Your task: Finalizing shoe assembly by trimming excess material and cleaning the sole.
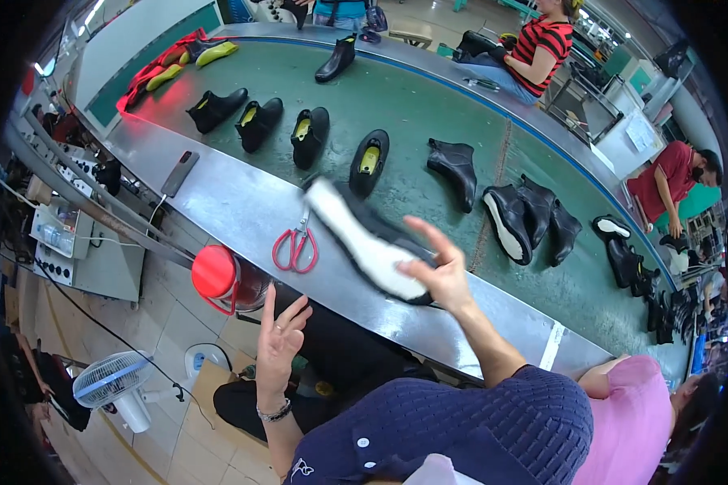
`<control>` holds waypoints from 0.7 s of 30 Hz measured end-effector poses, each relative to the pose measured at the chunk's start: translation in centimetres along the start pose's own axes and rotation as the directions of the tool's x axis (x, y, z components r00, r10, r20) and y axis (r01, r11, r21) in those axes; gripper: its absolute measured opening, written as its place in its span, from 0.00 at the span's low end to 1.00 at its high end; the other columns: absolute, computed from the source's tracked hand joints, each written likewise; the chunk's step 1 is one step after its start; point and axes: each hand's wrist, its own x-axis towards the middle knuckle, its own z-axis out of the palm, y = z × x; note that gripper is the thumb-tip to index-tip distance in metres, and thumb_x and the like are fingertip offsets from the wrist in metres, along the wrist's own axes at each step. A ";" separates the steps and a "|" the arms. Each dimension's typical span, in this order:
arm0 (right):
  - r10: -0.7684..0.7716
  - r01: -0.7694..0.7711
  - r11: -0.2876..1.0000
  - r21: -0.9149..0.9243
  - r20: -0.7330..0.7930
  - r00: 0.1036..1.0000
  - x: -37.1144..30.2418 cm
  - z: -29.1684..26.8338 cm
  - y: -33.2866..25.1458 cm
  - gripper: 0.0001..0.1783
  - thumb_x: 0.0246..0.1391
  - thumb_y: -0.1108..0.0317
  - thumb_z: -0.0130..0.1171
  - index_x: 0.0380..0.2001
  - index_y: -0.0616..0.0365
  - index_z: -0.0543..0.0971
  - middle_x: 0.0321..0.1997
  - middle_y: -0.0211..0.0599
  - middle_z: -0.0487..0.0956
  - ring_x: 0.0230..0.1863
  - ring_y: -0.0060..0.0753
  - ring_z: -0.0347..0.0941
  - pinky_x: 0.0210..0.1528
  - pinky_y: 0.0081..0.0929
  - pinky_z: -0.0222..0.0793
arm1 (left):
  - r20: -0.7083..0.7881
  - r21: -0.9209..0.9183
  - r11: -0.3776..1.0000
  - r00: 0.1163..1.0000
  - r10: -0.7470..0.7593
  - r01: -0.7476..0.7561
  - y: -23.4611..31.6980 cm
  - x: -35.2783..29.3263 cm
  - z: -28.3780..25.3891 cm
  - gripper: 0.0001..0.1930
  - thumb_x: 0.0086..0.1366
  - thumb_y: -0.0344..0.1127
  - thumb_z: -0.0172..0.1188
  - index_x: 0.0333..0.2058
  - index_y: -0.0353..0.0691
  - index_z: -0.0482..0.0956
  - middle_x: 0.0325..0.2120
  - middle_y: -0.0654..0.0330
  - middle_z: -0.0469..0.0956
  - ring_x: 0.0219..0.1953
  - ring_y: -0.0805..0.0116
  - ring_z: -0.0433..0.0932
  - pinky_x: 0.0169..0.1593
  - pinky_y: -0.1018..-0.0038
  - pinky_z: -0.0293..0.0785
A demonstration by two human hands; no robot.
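A black ankle boot (356, 234), smeared by motion, is turned with its white sole towards me above the metal edge of the table. My right hand (442, 277) grips it at one end, thumb on the sole and index finger stretched out. My left hand (281, 346) is lifted off the table's near side, fingers apart, with nothing in it. On the metal strip left of the boot lie scissors (296, 248) with red handles. Just beyond the boot stands another black boot (370, 162) with a yellow-green inside.
Several black boots (310, 137) stand along the green table surface (404, 105). A phone (180, 174) lies on the metal edge. Below it is a red-lidded jug (213, 273). A fan (115, 380) stands on the floor. A person in pink (631, 420) sits close on my right.
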 end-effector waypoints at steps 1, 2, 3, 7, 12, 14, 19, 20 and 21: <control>-0.106 0.095 0.989 -0.109 -0.103 0.989 0.7 -1.4 1.3 0.33 0.46 0.77 0.67 0.58 0.60 0.70 0.57 0.37 0.74 0.50 0.29 0.75 0.54 0.27 0.70 | -0.039 0.029 0.999 0.998 -0.041 0.042 -0.4 -0.3 -0.6 0.46 0.63 0.46 0.62 0.68 0.39 0.40 0.57 0.44 0.68 0.57 0.57 0.70 0.60 0.67 0.63; -0.049 0.036 0.996 -0.087 -0.159 0.986 1.3 -2.1 1.0 0.33 0.46 0.73 0.68 0.58 0.58 0.71 0.52 0.38 0.78 0.48 0.28 0.75 0.54 0.26 0.70 | -0.081 0.050 0.995 0.993 -0.082 0.086 -1.0 -0.7 -1.2 0.44 0.63 0.46 0.61 0.68 0.39 0.43 0.55 0.44 0.70 0.55 0.58 0.73 0.58 0.67 0.66; -0.143 0.086 0.957 -0.276 -0.193 0.971 2.5 -3.3 1.6 0.33 0.46 0.69 0.69 0.58 0.58 0.71 0.49 0.40 0.79 0.47 0.28 0.76 0.52 0.25 0.71 | -0.104 0.053 0.995 0.991 -0.084 0.090 -1.4 -1.0 -1.7 0.39 0.65 0.44 0.60 0.67 0.38 0.49 0.55 0.45 0.71 0.53 0.60 0.75 0.55 0.71 0.69; -0.258 -0.069 0.687 -0.724 -0.331 0.908 8.2 -6.2 3.7 0.38 0.48 0.54 0.66 0.61 0.55 0.68 0.45 0.48 0.81 0.43 0.42 0.78 0.47 0.32 0.72 | -0.139 -0.005 0.987 0.977 -0.159 0.160 -2.2 -1.6 -2.2 0.33 0.66 0.35 0.58 0.65 0.36 0.54 0.55 0.48 0.71 0.53 0.64 0.74 0.55 0.73 0.68; -0.378 0.119 0.412 -0.903 -0.051 0.924 14.8 -6.8 11.3 0.37 0.46 0.55 0.67 0.60 0.53 0.68 0.44 0.47 0.78 0.46 0.49 0.74 0.47 0.39 0.69 | -0.098 0.112 0.981 0.984 -0.149 0.159 -1.5 -0.6 -1.4 0.31 0.66 0.32 0.58 0.64 0.35 0.57 0.53 0.51 0.73 0.53 0.66 0.73 0.56 0.73 0.67; -0.061 -0.027 0.672 -0.740 -0.091 0.994 15.5 -2.1 9.8 0.37 0.44 0.55 0.69 0.58 0.53 0.69 0.36 0.42 0.80 0.38 0.47 0.77 0.41 0.40 0.71 | -0.110 0.094 0.982 0.982 -0.151 0.161 -1.5 -1.5 -1.9 0.31 0.66 0.33 0.58 0.64 0.35 0.57 0.52 0.52 0.74 0.52 0.67 0.73 0.56 0.74 0.67; -0.202 0.008 0.548 -0.837 -0.122 0.972 19.2 -0.4 16.8 0.23 0.46 0.57 0.67 0.43 0.55 0.75 0.29 0.44 0.81 0.36 0.46 0.78 0.37 0.42 0.71 | -0.223 0.061 0.984 0.964 -0.148 0.165 -2.4 -3.6 -2.6 0.28 0.67 0.34 0.57 0.63 0.35 0.61 0.50 0.54 0.76 0.51 0.70 0.74 0.55 0.75 0.68; -0.238 0.036 0.568 -0.822 -0.122 0.963 19.9 -1.5 17.5 0.20 0.47 0.57 0.66 0.40 0.57 0.76 0.29 0.46 0.81 0.36 0.48 0.78 0.37 0.43 0.71 | -0.222 0.067 0.980 0.960 -0.167 0.186 -2.0 -3.7 -2.3 0.27 0.67 0.34 0.57 0.62 0.36 0.61 0.51 0.54 0.75 0.51 0.70 0.74 0.56 0.74 0.67; -0.201 0.034 0.638 -0.769 -0.124 0.972 20.5 -2.8 17.5 0.17 0.48 0.58 0.65 0.36 0.59 0.77 0.27 0.48 0.80 0.30 0.46 0.79 0.33 0.41 0.71 | -0.207 0.067 0.979 0.963 -0.174 0.192 -2.1 -3.7 -2.3 0.28 0.66 0.33 0.58 0.62 0.36 0.61 0.51 0.54 0.75 0.52 0.69 0.73 0.57 0.74 0.67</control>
